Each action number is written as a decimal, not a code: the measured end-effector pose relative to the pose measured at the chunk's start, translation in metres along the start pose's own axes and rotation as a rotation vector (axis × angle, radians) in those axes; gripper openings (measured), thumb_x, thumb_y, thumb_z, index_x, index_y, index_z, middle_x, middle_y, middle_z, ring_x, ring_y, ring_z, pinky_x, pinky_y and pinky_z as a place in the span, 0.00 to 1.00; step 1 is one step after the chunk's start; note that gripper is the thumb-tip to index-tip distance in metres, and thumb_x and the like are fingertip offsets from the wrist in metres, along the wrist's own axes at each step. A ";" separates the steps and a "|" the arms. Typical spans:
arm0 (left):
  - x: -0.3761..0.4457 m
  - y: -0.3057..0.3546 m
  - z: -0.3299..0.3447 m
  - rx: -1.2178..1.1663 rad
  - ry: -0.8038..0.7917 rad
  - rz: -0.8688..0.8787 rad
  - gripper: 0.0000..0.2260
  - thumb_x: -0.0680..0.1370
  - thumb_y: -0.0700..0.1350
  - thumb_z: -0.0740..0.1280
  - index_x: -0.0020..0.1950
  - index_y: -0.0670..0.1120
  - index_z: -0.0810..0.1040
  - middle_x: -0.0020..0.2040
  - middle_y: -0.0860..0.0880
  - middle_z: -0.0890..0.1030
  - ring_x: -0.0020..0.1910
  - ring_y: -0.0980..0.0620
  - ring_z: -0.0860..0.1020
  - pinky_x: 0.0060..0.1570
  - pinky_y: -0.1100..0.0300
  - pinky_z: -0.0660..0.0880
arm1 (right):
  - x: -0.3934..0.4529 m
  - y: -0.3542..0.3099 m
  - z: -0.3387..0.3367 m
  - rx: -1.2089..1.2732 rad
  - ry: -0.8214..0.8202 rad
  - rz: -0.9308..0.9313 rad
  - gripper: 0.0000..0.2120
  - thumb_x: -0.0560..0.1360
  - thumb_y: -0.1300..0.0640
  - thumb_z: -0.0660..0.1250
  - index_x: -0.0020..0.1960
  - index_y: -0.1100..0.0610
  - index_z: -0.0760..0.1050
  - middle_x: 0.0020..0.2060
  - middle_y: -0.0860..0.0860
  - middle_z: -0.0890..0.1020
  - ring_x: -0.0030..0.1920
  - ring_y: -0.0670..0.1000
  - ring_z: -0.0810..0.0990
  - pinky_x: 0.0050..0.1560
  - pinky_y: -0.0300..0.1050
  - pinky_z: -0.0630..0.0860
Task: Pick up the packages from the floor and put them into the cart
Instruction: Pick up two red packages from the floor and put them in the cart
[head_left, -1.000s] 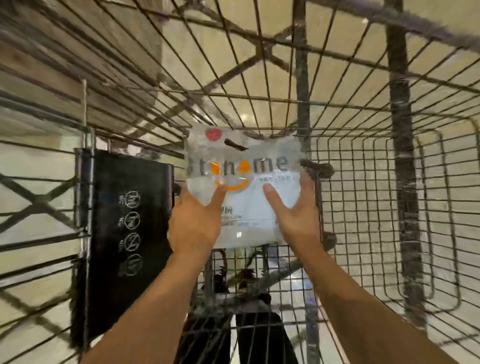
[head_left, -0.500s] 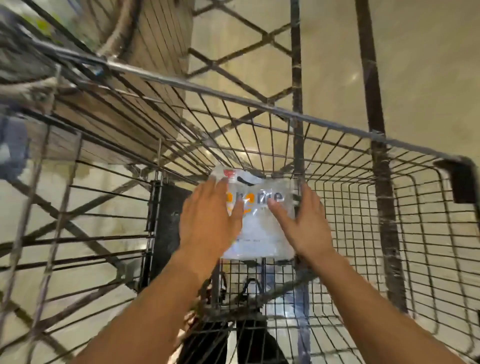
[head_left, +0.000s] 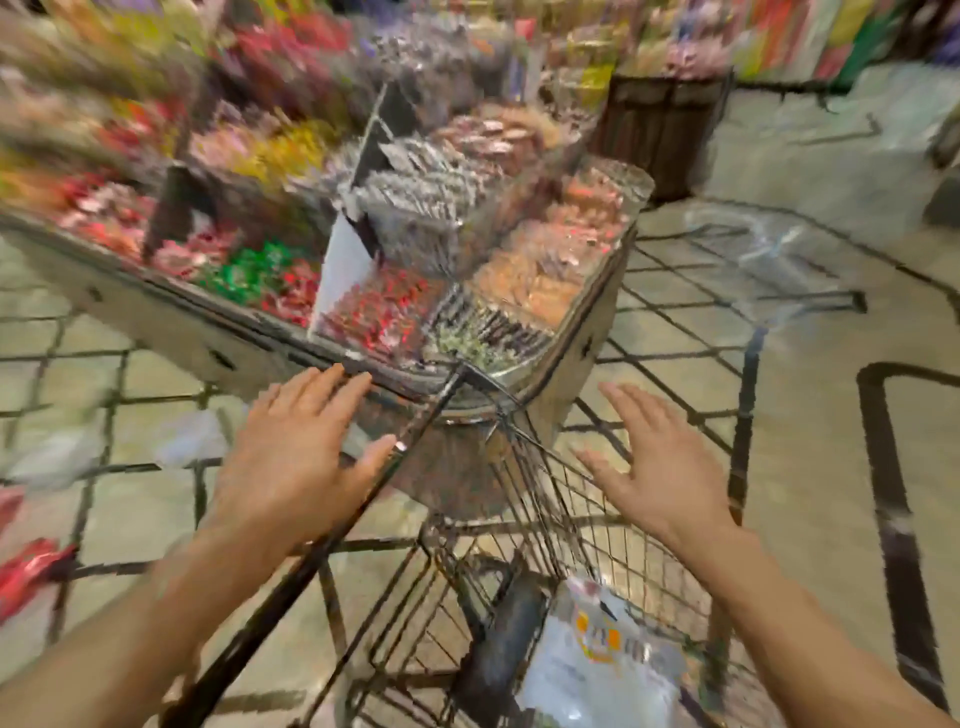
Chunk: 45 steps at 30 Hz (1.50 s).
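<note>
Let go! Left hand (head_left: 296, 457) and right hand (head_left: 670, 478) now up and spread wide, holding nothing, where half a second back both pressed on the white package (head_left: 597, 665). Package down below the right hand, lying inside the cart (head_left: 524, 467) — one delivered. Out past the left hand, red packages (head_left: 26, 571) and pale ones on the floor (head_left: 140, 509), blurred. Beyond the fingertips, display bins (head_left: 467, 249) full of sweets.
</note>
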<state>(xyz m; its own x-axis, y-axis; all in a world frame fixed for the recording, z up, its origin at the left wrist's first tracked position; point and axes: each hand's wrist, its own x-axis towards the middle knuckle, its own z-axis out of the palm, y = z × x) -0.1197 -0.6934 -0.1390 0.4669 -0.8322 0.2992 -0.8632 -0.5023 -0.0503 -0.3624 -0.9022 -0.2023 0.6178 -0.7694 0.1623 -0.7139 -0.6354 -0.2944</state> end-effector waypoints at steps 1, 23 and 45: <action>-0.009 -0.023 -0.021 0.015 0.037 -0.047 0.34 0.76 0.66 0.57 0.73 0.46 0.78 0.70 0.41 0.79 0.69 0.38 0.77 0.67 0.41 0.72 | 0.011 -0.024 -0.013 -0.002 0.010 -0.045 0.49 0.71 0.19 0.39 0.83 0.45 0.55 0.80 0.49 0.65 0.79 0.57 0.64 0.75 0.58 0.67; -0.252 -0.461 -0.196 0.247 0.260 -0.827 0.31 0.79 0.63 0.66 0.76 0.45 0.73 0.71 0.41 0.79 0.65 0.38 0.78 0.62 0.43 0.76 | 0.043 -0.632 0.010 0.239 0.047 -0.844 0.36 0.78 0.34 0.62 0.81 0.48 0.61 0.75 0.51 0.72 0.74 0.58 0.70 0.66 0.58 0.73; -0.201 -0.830 -0.110 0.161 0.126 -0.943 0.35 0.78 0.67 0.56 0.80 0.48 0.69 0.75 0.46 0.75 0.74 0.44 0.72 0.71 0.45 0.69 | 0.166 -1.012 0.211 0.333 -0.105 -0.983 0.35 0.79 0.32 0.60 0.82 0.46 0.61 0.76 0.49 0.71 0.74 0.55 0.69 0.65 0.56 0.72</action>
<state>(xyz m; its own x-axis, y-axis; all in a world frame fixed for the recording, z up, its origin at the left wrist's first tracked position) 0.4819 -0.0836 -0.0529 0.9227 -0.0437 0.3831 -0.1029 -0.9854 0.1356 0.5324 -0.3726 -0.0762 0.9143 0.0972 0.3933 0.2367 -0.9161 -0.3238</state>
